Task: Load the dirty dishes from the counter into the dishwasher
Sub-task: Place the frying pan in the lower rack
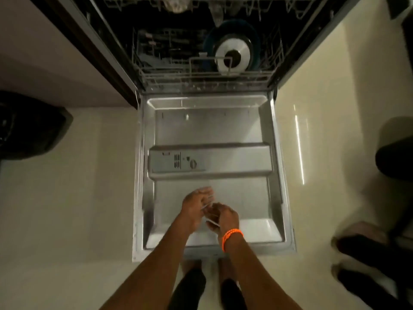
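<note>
Dishwasher door (207,130) lying fully lowered, its steel inner face up, the detergent compartment (178,163) sitting in a band across its middle. Lower rack (201,74) standing inside the tub just behind the door's hinge edge; dark blue plate (252,36) standing on edge at the rack's right side, a white lid with dark knob (232,57) leaning upright just in front of it. Both hands hovering over the door's near edge, close together. Left hand (195,206) with fingers partly spread, reaching across toward the right hand (223,217), whose fingers are curling around a small clear glass item (211,214); blurred, so its long axis and heading cannot be told. Left hand's grip on it also unclear. Orange wristband (231,237) circling the right wrist.
</note>
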The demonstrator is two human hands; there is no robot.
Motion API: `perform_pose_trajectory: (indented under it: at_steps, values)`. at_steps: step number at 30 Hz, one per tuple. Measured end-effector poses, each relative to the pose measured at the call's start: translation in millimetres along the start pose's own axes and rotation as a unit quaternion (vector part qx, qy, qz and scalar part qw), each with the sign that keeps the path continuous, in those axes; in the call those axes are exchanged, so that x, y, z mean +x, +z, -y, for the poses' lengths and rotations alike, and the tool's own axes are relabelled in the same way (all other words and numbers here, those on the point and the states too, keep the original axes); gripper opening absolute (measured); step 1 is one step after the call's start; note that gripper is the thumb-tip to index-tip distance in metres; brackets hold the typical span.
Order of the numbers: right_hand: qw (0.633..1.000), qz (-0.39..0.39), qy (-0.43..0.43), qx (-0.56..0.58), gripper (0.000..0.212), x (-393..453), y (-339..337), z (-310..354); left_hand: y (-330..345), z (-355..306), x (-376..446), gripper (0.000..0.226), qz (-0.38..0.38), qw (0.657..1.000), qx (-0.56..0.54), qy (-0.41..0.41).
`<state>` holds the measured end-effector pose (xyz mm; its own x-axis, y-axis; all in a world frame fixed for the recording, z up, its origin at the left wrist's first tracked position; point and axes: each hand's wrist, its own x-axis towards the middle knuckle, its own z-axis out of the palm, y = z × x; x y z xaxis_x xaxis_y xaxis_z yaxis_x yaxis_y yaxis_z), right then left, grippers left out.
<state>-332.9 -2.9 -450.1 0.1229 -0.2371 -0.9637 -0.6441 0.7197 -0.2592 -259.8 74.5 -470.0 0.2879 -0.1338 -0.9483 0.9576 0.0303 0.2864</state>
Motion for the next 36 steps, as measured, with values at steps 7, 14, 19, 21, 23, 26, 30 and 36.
perform_pose_trajectory:
  at_steps: [7, 14, 19, 21, 23, 26, 30, 36]
  values:
    - [0.992, -0.051, 0.111, 0.003, 0.028, 22.6, -80.5, -148.9, -39.6, 142.7, -33.8, 0.044, -0.123, 0.984, -0.018, -0.127]
    - [0.976, -0.108, 0.123, 0.144, 0.042, 81.3, -106.0, -200.2, -50.0, 201.9, -12.2, 0.043, -0.160, 0.970, -0.054, -0.175]
    - [0.956, -0.120, 0.115, 0.243, 0.025, 48.6, -87.1, -163.8, -55.0, 217.1, 10.8, 0.029, -0.173, 0.944, -0.242, -0.142]
    - [0.942, -0.090, 0.120, 0.302, 0.042, 55.0, -84.5, -160.6, -53.4, 219.3, 11.3, 0.037, -0.151, 0.929, -0.320, -0.107]
    - [0.923, -0.076, 0.131, 0.355, 0.057, 58.9, -82.3, -159.4, -55.8, 220.3, 14.7, 0.055, -0.124, 0.911, -0.384, -0.085]
    - [0.907, -0.066, 0.128, 0.395, 0.063, 53.5, -80.2, -151.9, -64.2, 219.7, 22.7, 0.066, -0.120, 0.888, -0.432, -0.099]
    - [0.900, -0.072, 0.136, 0.407, 0.065, 36.2, -80.2, -142.2, -59.8, 210.6, -3.2, 0.072, -0.110, 0.883, -0.443, -0.110]
    - [0.902, -0.063, 0.114, 0.411, 0.067, -36.6, -75.4, -120.7, -50.5, 185.1, -77.1, 0.073, -0.102, 0.892, -0.428, -0.103]
